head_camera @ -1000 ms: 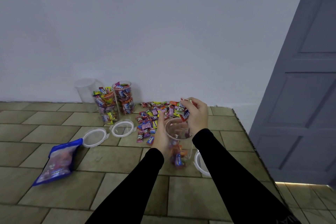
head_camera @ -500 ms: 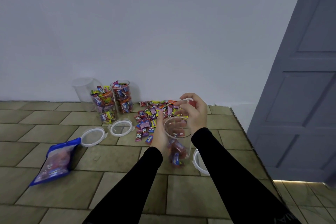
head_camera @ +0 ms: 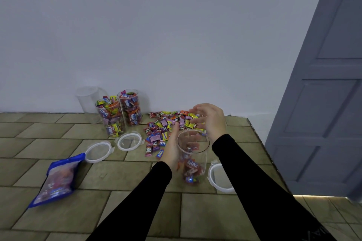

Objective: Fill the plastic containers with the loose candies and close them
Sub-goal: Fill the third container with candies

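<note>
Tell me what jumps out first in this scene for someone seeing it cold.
The bright heap of loose wrapped candies on the tiled surface by the wall catches the eye. In front of it, the left hand grips a clear plastic container, partly filled, with the right hand open above its mouth. Two full clear containers stand left, uncapped.

Tiled surface [head_camera: 121, 174] in olive-brown, laid in staggered rectangles with dark joints, filling the frame from 7 to 4 o'clock. Blue-edged pouch [head_camera: 56, 180] lying flat on the tiles at 8 o'clock, print blurred. Plain pale wall [head_camera: 156, 35] across 10 to 1 o'clock. Grey panelled door [head_camera: 325, 103] at 3 o'clock, with a strip of light [head_camera: 321, 196] along its foot.
</note>
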`<state>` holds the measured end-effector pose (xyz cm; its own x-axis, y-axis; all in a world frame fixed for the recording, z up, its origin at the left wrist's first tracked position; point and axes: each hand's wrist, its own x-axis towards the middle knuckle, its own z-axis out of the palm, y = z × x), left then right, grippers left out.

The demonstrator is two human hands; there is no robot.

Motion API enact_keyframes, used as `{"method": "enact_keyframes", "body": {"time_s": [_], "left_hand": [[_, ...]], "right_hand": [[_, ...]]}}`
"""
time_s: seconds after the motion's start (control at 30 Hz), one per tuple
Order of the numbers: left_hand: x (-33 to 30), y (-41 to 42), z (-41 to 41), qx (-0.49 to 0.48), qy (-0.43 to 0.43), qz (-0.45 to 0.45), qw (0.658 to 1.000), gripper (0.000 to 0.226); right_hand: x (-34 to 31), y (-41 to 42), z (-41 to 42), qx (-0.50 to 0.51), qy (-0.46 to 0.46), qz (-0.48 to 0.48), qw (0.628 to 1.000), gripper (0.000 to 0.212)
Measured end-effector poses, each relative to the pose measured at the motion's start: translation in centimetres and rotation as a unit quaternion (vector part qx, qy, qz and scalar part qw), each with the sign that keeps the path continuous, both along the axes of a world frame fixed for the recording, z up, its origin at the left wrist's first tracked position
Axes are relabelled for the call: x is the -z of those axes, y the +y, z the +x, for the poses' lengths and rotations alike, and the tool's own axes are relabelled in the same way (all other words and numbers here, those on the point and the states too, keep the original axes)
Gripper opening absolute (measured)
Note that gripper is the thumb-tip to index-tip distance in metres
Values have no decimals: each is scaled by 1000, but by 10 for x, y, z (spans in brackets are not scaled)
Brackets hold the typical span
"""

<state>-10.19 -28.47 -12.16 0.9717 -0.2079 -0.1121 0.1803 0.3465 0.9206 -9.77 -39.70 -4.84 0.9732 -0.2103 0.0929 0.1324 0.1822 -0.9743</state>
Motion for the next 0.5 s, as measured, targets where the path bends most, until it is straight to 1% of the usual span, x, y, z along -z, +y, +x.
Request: {"method": "enact_keyframes", "body": {"time_s": [0.07,0.1,0.17,0.23,0.33,0.43,0.5], "left_hand": [[-1,3,3,-4,2,-1,1000,91],[-2,5,5,-6,4,-1,1000,89],[-4,8,11,-11,7,20,1000,74],[-5,12,20,-21,-11,82,996,62],[-4,20,33,-48,-65,201,976,43],[3,29,56,-47,-104,319,941,24],[8,34,73,-35,-119,394,911,19]], "right_hand": [[2,-5,7,1,9,-8,1000,18],[3,-7,10,4,12,-13,1000,18],[10,-9,19,11,20,-24,999,20],[19,-11,29,20,32,-53,998,20],[40,-14,47,30,61,-119,991,18],[61,-12,69,32,77,-179,980,20],[73,-11,81,27,86,-209,974,18]]}}
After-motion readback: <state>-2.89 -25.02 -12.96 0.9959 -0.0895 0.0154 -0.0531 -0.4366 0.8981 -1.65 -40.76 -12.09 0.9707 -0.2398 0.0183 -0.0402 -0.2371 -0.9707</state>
